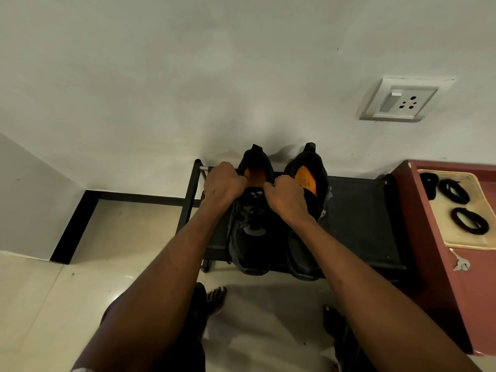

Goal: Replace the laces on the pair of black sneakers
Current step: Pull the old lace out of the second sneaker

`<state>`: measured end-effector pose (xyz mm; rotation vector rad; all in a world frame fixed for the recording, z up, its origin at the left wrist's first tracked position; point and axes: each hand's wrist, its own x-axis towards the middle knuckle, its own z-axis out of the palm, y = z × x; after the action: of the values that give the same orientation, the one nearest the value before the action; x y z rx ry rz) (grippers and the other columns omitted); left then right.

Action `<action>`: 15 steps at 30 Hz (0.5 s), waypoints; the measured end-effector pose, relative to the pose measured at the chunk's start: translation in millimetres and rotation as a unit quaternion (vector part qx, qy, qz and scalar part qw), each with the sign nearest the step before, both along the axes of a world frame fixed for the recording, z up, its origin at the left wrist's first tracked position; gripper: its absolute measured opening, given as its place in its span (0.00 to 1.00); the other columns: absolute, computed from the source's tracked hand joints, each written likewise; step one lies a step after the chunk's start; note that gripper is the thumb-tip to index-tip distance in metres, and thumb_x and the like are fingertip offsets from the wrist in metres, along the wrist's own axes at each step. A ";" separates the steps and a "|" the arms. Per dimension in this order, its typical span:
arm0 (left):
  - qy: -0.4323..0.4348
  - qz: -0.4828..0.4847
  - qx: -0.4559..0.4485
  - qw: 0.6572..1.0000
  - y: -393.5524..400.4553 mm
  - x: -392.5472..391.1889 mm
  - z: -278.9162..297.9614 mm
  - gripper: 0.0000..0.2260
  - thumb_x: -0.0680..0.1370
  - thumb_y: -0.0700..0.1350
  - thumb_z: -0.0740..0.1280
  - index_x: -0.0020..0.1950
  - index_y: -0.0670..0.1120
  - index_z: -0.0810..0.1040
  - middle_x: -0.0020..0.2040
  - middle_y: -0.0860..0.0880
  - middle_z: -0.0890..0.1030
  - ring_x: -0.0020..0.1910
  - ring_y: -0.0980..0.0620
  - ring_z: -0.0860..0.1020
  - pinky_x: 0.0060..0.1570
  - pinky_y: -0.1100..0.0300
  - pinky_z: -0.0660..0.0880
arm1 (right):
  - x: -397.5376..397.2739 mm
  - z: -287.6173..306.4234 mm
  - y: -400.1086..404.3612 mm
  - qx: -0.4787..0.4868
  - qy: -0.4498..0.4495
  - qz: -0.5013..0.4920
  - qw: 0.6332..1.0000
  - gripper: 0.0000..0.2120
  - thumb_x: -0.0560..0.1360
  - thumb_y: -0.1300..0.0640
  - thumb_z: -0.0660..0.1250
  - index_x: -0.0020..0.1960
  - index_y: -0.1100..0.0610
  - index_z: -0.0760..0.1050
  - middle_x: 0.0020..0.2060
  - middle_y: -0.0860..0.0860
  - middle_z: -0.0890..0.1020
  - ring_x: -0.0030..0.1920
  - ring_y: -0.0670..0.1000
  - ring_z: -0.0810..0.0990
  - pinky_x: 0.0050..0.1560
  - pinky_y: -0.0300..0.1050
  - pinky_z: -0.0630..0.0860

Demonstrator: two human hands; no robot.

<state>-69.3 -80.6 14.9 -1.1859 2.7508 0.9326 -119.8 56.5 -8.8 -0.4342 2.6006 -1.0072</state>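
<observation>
Head view: left hand (224,183) and right hand (287,196) fisted at left sneaker's (252,224) collar on black rack (359,218), pinch unclear; light, soft uppers, thin limp laces (255,216), best gripped near eyelets.

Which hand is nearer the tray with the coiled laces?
Right. The right hand grips the left sneaker's collar on the rack, on the tray's side. The left hand grips the same collar's far side, farther from the tray.
</observation>
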 end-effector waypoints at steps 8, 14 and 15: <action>0.033 -0.042 0.100 0.994 -6.3 7.4 -9.8 0.17 0.80 0.47 0.65 0.32 0.43 0.72 0.29 0.47 0.76 0.31 0.48 0.77 0.31 0.60 0.68 | 3.3 0.9 -3.5 0.000 0.069 -0.004 0.998 0.05 0.76 0.57 0.66 0.46 0.59 0.73 0.46 0.54 0.75 0.41 0.52 0.75 0.37 0.45 0.72; 0.022 -0.056 0.149 0.987 -10.5 3.4 -11.1 0.16 0.78 0.50 0.68 0.35 0.44 0.74 0.28 0.48 0.76 0.28 0.49 0.76 0.32 0.60 0.72 | 9.8 -4.7 -12.2 0.059 0.080 0.180 0.979 0.18 0.78 0.63 0.63 0.67 0.59 0.77 0.78 0.58 0.58 0.77 0.60 0.53 0.75 0.61 0.58; 0.022 -0.056 0.140 0.988 -10.8 2.7 -10.4 0.14 0.77 0.49 0.68 0.35 0.43 0.74 0.29 0.48 0.76 0.30 0.48 0.75 0.33 0.60 0.70 | 11.8 -6.0 -13.1 0.070 0.090 0.184 0.976 0.18 0.78 0.64 0.63 0.66 0.60 0.77 0.77 0.58 0.59 0.76 0.60 0.53 0.74 0.61 0.60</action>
<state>-66.7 -91.3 4.5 -0.9663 2.5733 1.2904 -108.0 43.3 -14.8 -0.9675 2.5847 -0.6826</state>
